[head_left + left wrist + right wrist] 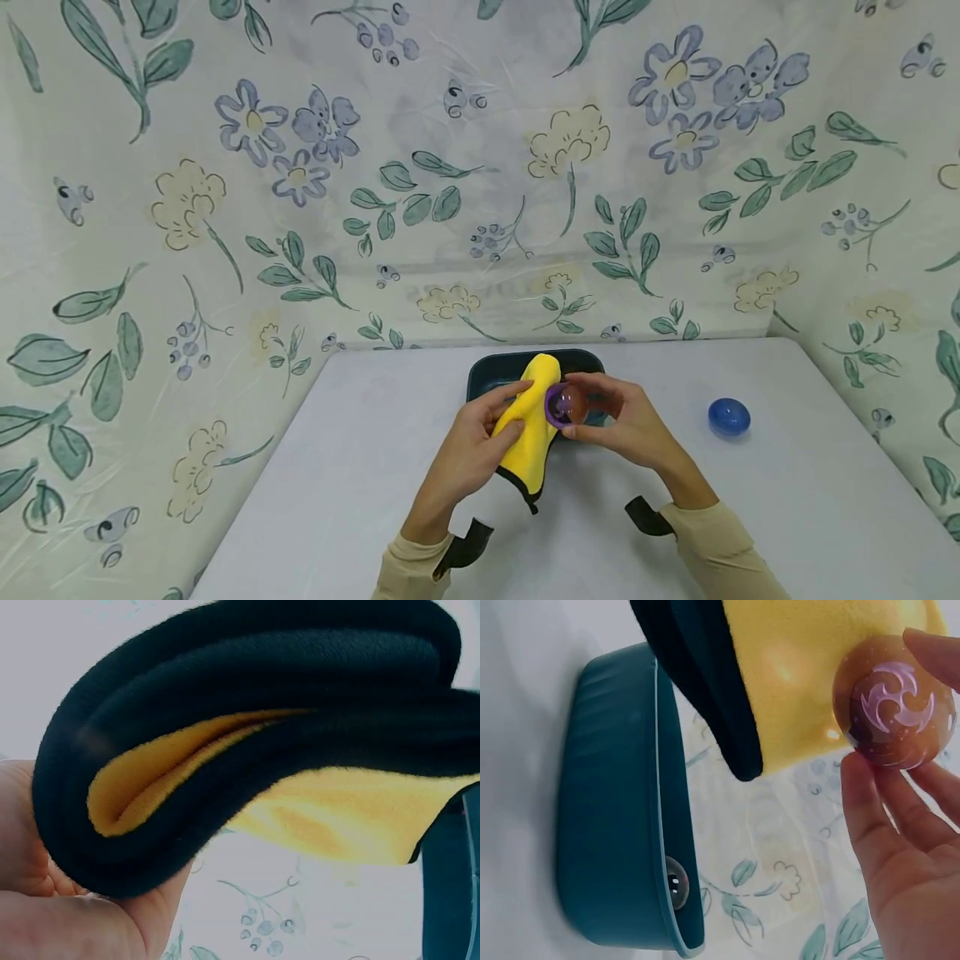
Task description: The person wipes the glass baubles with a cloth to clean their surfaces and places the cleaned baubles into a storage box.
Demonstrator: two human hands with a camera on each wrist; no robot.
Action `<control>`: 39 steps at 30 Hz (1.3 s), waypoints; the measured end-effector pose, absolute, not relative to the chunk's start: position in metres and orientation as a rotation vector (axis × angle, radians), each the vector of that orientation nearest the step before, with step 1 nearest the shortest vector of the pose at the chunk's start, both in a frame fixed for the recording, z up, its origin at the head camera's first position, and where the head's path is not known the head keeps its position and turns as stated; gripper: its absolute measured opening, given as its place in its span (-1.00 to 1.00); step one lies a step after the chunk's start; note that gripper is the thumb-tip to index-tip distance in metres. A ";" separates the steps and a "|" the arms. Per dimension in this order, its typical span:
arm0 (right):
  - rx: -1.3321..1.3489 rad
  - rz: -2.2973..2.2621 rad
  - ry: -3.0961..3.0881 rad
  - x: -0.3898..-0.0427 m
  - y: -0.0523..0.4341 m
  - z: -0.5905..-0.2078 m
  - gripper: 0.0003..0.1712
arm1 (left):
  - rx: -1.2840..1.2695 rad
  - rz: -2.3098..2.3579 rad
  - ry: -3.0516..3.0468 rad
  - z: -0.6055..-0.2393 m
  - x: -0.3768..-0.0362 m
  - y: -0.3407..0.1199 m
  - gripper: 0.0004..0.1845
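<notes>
My left hand grips a yellow cloth with black edging, thumb and fingers on either side of it. In the left wrist view the cloth's black border loops in folds close to the camera. Thumb and fingertips of my right hand pinch a shiny, see-through amber ball with a purple ring at its left side. A pale purple swirl emblem shows inside the ball in the right wrist view. The ball overlaps the cloth's right side there.
Behind both hands, a dark teal tub stands near the table's back edge. Inside it lies a clear shiny ball. A glossy blue ball sits on the white table at right. Flowered fabric hangs behind the table.
</notes>
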State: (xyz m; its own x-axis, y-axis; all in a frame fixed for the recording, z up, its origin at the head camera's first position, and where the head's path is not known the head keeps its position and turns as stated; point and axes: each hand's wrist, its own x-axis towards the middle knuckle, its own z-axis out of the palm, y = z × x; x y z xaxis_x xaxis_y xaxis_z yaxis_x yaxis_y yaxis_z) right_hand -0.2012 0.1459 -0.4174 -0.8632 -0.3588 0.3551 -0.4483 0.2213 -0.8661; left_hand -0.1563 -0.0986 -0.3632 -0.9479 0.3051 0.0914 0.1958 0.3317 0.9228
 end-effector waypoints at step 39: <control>1.007 1.781 -2.252 -0.189 0.143 -0.406 -0.36 | 0.522 1.627 2.464 -0.371 -0.166 -0.101 -0.47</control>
State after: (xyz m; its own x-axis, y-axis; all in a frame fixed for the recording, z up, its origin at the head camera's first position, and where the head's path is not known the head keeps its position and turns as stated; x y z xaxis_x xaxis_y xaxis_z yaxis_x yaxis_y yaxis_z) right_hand -0.1888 0.1429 -0.4061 -0.7768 -0.4307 0.4595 -0.5463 0.0979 -0.8318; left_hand -0.1657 -0.1010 -0.3712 -0.9297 0.3615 0.0709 0.2072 0.3538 0.9121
